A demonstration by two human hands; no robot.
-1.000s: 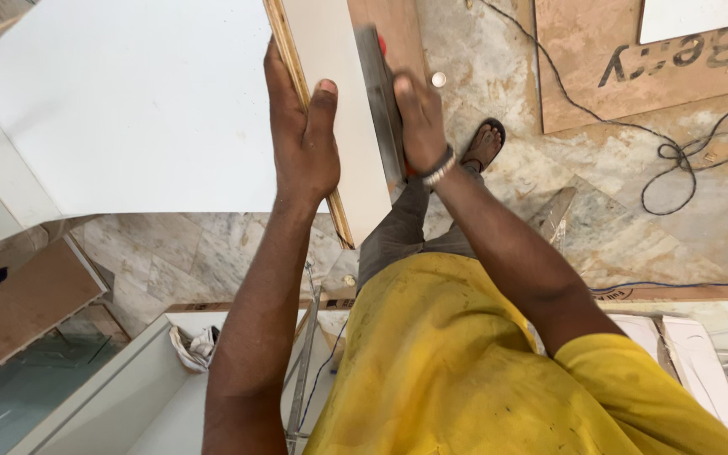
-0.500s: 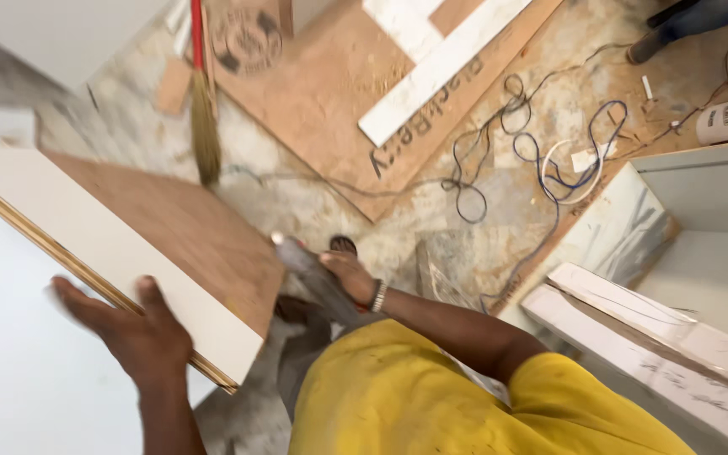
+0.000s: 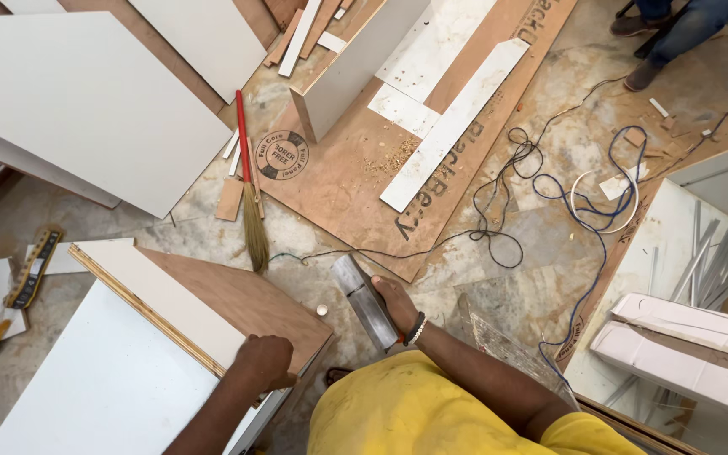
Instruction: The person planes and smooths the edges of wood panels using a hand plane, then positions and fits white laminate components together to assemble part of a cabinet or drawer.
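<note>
Here, in the head view, the person's left hand (image 3: pixel 264 361) is clenched on the near edge of a white laminated plywood board (image 3: pixel 174 307), which lies at the near left, its brown underside angled toward the middle of the floor. The right hand (image 3: pixel 396 303) grips a grey metal bar (image 3: pixel 364 302), fingers wrapped around it, just right of the board's corner. Farther off, a red-handled broom (image 3: pixel 248 190) lies beside a large brown sheet (image 3: pixel 364 168), and tangled cables (image 3: pixel 566 194) spread to the right.
</note>
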